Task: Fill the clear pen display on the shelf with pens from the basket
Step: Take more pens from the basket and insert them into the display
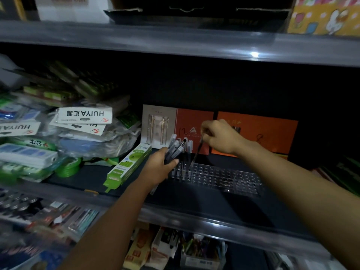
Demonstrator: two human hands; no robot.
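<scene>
The clear pen display [224, 177] lies on the dark middle shelf, a plastic block with rows of holes. A few pens stand in its left end. My left hand [158, 166] grips a bundle of pens [174, 148] just left of the display, their caps pointing up. My right hand [221, 137] pinches the top of a single dark pen [197, 152] whose tip reaches down to the display's left part. The basket is not in view.
Orange boxes [257, 133] and a beige pen card [158, 126] lean against the shelf back. A green package [128, 165] lies left of my left hand, with piled bagged stationery [81, 129] beyond. The shelf's front rail [214, 223] runs below my arms.
</scene>
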